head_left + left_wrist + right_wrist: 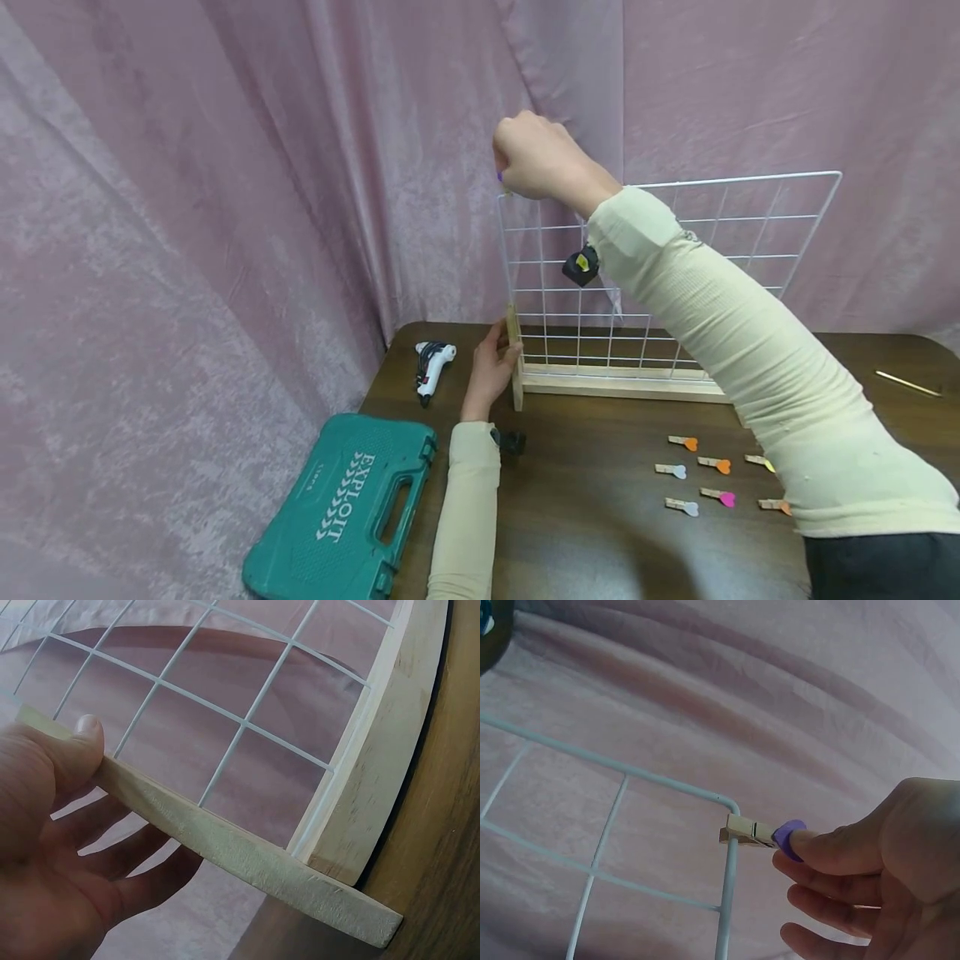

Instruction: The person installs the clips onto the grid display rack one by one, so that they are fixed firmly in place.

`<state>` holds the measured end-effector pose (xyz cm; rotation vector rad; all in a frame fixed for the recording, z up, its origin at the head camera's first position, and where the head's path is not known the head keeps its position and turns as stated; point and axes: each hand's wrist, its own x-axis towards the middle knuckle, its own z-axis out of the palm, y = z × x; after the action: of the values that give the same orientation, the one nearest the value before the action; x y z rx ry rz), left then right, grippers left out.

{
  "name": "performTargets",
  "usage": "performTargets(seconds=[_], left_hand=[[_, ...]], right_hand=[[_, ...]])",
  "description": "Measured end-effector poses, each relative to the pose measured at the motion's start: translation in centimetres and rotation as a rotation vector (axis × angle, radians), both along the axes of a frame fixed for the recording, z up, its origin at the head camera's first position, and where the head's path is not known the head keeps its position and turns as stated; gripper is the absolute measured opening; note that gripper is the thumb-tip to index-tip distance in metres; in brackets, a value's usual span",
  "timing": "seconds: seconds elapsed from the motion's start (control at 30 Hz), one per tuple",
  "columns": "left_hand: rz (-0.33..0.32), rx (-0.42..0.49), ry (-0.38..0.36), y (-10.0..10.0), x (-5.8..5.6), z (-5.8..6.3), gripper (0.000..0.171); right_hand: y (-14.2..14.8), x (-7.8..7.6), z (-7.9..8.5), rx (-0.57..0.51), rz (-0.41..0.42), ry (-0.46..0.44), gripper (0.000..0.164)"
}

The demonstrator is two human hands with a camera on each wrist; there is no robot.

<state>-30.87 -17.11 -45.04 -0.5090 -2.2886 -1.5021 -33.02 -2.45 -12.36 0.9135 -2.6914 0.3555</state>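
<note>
A white wire grid panel [735, 178] stands upright in a wooden base [622, 385] on the brown table. At its upper left corner, my right hand [543, 157] pinches a small wooden clothespin [742, 827] with a purple heart [788, 838] between thumb and forefinger. In the right wrist view the clothespin's jaws sit around the side wire just below the bend. My left hand [491, 368] grips the wooden side piece [232, 853] of the base, thumb on one face and fingers behind it.
Several heart clothespins, including a pink one [718, 497] and an orange one [714, 464], lie front right. A glue gun [433, 371] and a green tool case [341, 508] are at left. A thin gold-coloured stick [907, 383] lies far right. A pink curtain [420, 167] hangs behind.
</note>
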Motion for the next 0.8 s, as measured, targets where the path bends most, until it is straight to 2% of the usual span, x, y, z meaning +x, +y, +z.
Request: performTargets(seconds=[0.13,0.43,0.53,0.63,0.8], left_hand=[[-0.014,0.0,-0.018,0.4,1.5,1.7,0.048],[0.001,0.002,-0.01,0.5,1.5,1.5,0.046],[0.005,0.011,-0.027,0.3,1.3,1.4,0.046],[0.005,0.029,-0.053,-0.1,0.4,0.6,0.048],[0.026,0.018,-0.091,-0.6,-1.0,-1.0,0.05]], right_hand=[[0.0,0.1,-0.2,0.015,-0.008,0.003,0.02],[0.4,0.4,-0.5,0.008,-0.023,-0.066,0.018],[0.7,0.8,-0.2,-0.011,-0.02,-0.103,0.021],[1.5,1.2,0.0,-0.041,-0.014,-0.115,0.027],[3.6,1.6,0.0,-0.072,-0.013,-0.092,0.024]])
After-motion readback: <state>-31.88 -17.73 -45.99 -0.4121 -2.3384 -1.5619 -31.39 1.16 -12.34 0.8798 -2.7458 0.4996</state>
